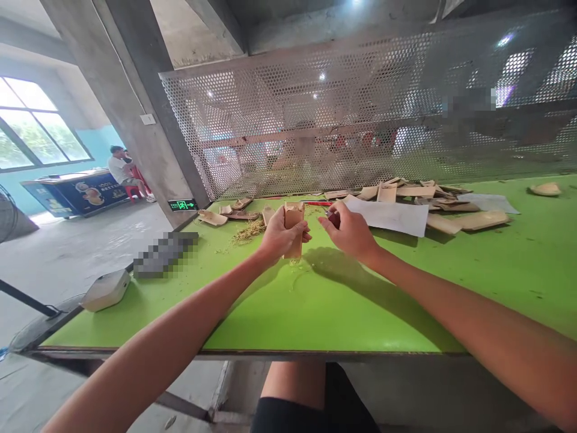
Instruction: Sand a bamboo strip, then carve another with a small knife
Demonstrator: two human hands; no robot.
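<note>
My left hand (pixel 280 236) is closed around a pale strip of bamboo or wood (pixel 294 245), held upright above the green table (pixel 315 313). Its thumb lies across the face of the strip. Just to the right, and apart from the strip, my right hand (pixel 354 231) grips a small tool with a dark reddish-brown handle (pixel 334 218). The tool's working end is too small to make out. Thin curled shavings (pixel 295 262) lie on the table below the strip, and a larger heap of shavings (pixel 250 231) lies left of my left hand.
Curved wood pieces (pixel 484 221) and a white sheet (pixel 390 215) lie at the back right, with more pieces (pixel 214 218) at the back left. A perforated metal screen (pixel 315 132) closes the far edge. A white box (pixel 106 290) stands at the left edge. A person (pixel 121 171) sits far left.
</note>
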